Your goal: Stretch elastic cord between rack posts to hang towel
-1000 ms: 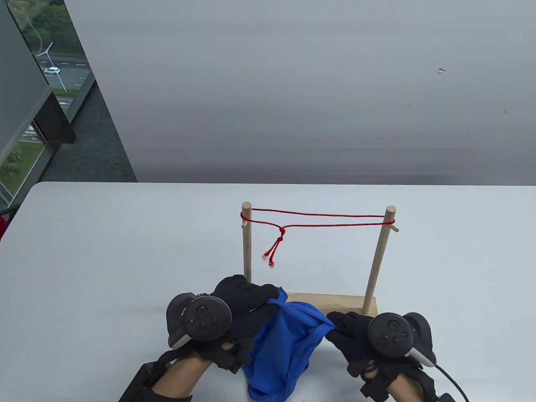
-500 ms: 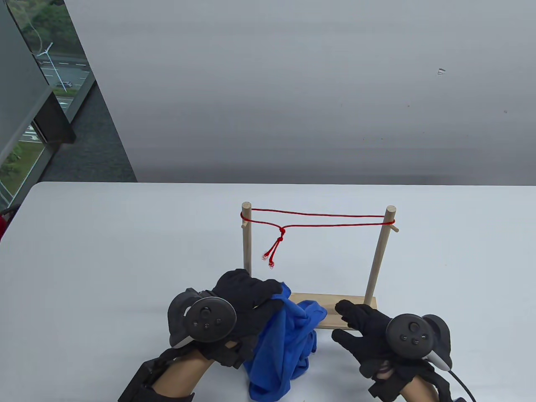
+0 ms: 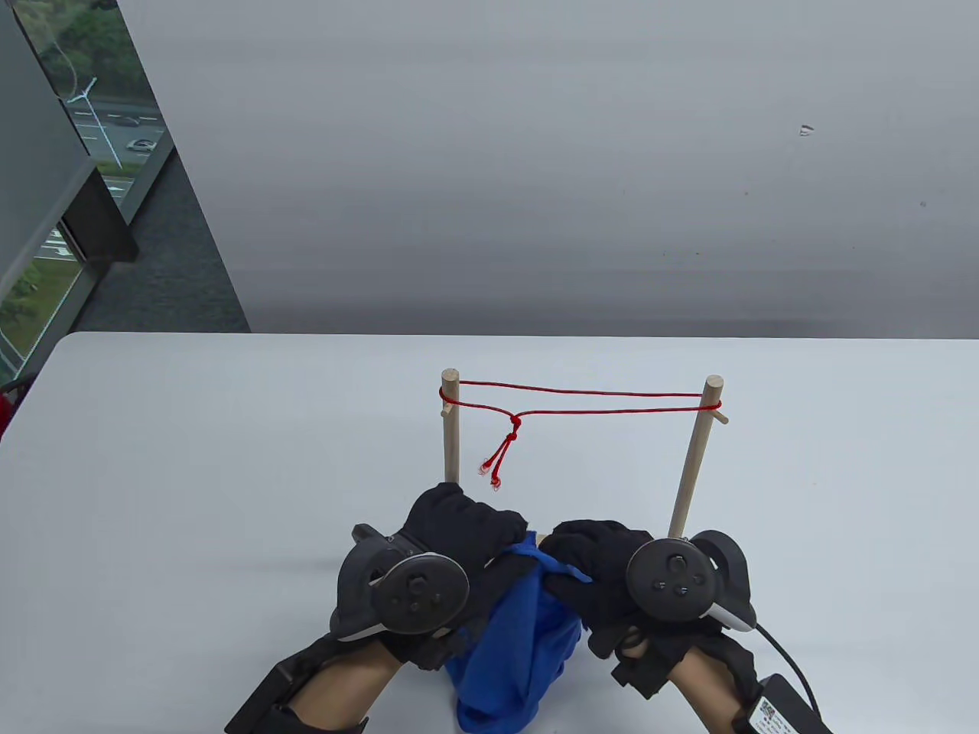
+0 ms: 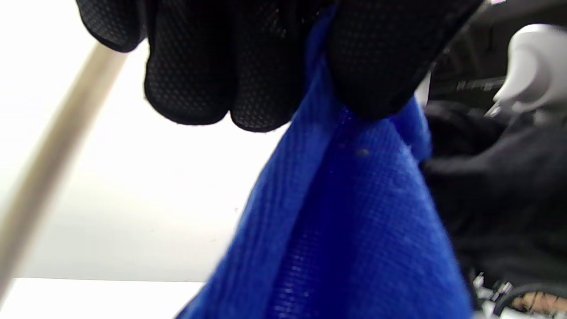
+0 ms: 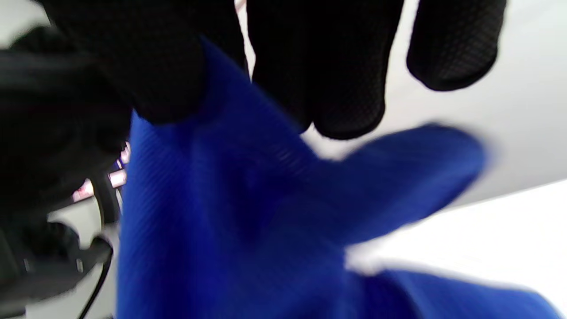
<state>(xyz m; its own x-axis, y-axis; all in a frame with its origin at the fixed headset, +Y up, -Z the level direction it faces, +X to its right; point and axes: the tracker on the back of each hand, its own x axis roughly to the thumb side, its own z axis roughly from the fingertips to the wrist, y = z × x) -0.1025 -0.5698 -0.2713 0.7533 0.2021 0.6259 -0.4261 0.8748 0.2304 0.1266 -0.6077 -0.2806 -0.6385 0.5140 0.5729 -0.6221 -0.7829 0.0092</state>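
Note:
A wooden rack with a left post (image 3: pixel 450 428) and a right post (image 3: pixel 697 451) stands mid-table. A red elastic cord (image 3: pixel 589 403) runs doubled between the post tops, its knotted ends (image 3: pixel 499 457) hanging near the left post. A blue towel (image 3: pixel 520 650) hangs bunched between my hands in front of the rack. My left hand (image 3: pixel 466 535) grips its top left edge, thumb and fingers pinching the cloth (image 4: pixel 336 186). My right hand (image 3: pixel 593 562) grips the towel beside it; the right wrist view shows its fingers on the blue cloth (image 5: pixel 248 212).
The white table (image 3: pixel 191 474) reaches well beyond the rack on all sides. A grey wall rises behind it and a window is at the far left. A black cable (image 3: pixel 788 665) trails from my right wrist.
My right hand let go of the towel and opened half a second ago, then moved left and took hold of it again close to my left hand. Both hands rose slightly toward the rack.

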